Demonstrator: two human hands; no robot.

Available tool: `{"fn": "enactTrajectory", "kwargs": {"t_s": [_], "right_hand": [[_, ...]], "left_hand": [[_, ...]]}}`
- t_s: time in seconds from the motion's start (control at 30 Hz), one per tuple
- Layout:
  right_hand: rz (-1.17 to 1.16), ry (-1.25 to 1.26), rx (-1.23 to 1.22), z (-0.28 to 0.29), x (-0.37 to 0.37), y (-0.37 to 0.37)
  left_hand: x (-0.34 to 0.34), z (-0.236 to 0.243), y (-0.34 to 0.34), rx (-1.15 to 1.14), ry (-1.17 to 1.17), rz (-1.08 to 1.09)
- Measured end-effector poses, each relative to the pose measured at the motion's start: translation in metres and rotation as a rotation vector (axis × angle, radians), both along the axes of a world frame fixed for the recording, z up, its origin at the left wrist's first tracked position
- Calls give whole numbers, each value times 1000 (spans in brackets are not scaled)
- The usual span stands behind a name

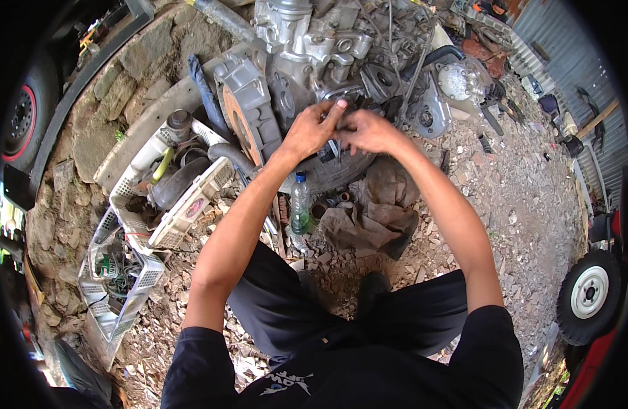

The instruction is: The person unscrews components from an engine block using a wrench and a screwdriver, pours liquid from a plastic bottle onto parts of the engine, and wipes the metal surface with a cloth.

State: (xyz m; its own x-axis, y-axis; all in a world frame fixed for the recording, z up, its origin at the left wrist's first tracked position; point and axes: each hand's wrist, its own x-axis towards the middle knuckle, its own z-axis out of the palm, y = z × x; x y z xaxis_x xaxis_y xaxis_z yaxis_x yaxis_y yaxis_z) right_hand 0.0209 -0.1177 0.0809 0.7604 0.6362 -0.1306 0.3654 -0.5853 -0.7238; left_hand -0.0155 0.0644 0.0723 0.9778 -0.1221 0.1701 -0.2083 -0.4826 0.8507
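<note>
**Left hand [310, 131] and right hand [370, 131] close together at the engine [312, 48]**

Both forearms reach up from the near edge of the ground [504, 218], elbows bent outward, and the wrists turn inward. The left hand's thumb stands up and out; its other fingers point toward the right hand. The right hand is palm-down, its fingers curled and dropped toward the left thumb. Each grip looks narrow, but I cannot tell whether anything is held between the fingers, as they overlap and blur.

One engine stands at the far edge of the ground, just beyond the hands. One housing [253, 95] with a rusty face stands just beside it, to the left. To the right lies one metal cover [428, 117].

Nearer than the engine are one clear bottle [300, 208], upright, and one brown cloth [368, 228], crumpled just to its right.

Two white crates [191, 217] sit along the left edge of the ground, by the stone wall [147, 51]; the far one holds dark parts and hoses. Two wheels show: one with a red-ringed rim [21, 123] beyond the left edge, one with a white rim [590, 292] at the right edge.
</note>
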Motion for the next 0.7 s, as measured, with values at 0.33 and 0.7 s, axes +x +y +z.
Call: {"fn": "enactTrajectory", "kwargs": {"t_s": [0.33,0.7], "right_hand": [[-394,-459,942,129,44,-64],[-334,-414,675,156,97,-60]], "left_hand": [[71,140,11,82,-1107,309],[135,179,36,663,-1140,533]]}}
